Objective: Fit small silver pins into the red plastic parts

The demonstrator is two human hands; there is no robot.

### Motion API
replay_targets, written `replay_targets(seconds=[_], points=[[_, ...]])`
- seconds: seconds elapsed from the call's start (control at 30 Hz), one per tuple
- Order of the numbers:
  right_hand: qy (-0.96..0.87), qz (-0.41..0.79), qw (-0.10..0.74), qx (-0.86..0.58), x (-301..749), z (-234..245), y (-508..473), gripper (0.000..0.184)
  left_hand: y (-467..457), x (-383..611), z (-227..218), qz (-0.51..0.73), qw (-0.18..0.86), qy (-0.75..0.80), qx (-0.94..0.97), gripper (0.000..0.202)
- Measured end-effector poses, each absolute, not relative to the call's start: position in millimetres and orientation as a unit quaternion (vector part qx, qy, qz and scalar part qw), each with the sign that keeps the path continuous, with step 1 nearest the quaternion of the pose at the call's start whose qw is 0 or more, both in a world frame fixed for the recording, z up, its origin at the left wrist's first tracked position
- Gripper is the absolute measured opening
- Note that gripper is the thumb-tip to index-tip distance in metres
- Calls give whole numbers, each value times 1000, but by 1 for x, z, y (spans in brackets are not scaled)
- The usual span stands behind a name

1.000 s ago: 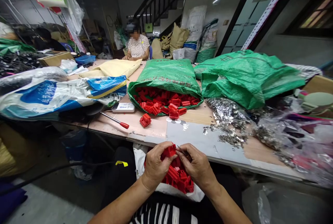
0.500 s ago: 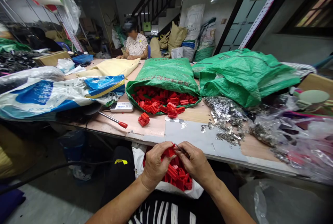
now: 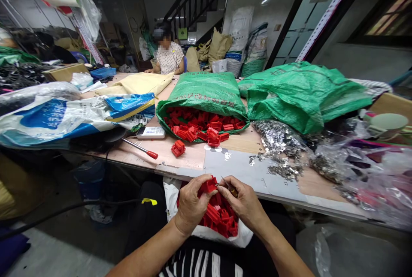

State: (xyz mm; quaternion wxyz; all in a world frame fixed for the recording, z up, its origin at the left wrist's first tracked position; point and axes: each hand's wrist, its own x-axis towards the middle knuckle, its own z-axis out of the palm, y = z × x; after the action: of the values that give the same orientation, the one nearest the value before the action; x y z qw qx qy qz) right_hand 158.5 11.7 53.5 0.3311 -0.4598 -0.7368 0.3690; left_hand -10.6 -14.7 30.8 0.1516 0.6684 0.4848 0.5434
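Note:
My left hand (image 3: 190, 205) is closed on a red plastic part (image 3: 210, 184), pinched between thumb and fingers. Close to its right side, my right hand (image 3: 243, 202) grips a thin pointed tool with a brownish handle (image 3: 233, 190); the tip points up and left. Right fingertips meet the edge of the red part, and whether they pinch a small piece there is too small to tell. Below both hands, a white sack (image 3: 243, 238) on my lap holds many similar red parts (image 3: 222, 221).
On the table, a green woven sack (image 3: 206, 88) spills red parts. Small metal pieces (image 3: 286, 170) lie to the right beside another green sack (image 3: 299, 92). Left are a red-handled rod (image 3: 151, 154), a white device (image 3: 151, 132) and a loose red part (image 3: 178, 148). Another person (image 3: 169, 56) sits opposite.
My right hand has turned slightly, so the pointed tool now tilts up, away from the red part, with its handle showing. The left hand keeps the part in nearly the same place.

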Motion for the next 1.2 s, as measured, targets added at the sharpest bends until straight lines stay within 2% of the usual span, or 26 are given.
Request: replay_targets(seconds=[0.53, 0.9, 1.2], points=[[-719, 323, 319, -526, 148, 59, 7, 18, -15, -9, 28, 536, 133, 470, 688, 31], [-753, 330, 245, -515, 155, 65, 9, 18, -17, -8, 25, 536, 136, 446, 704, 33], [-735, 365, 256, -511, 156, 60, 9, 22, -16, -8, 25, 534, 154, 480, 679, 28]])
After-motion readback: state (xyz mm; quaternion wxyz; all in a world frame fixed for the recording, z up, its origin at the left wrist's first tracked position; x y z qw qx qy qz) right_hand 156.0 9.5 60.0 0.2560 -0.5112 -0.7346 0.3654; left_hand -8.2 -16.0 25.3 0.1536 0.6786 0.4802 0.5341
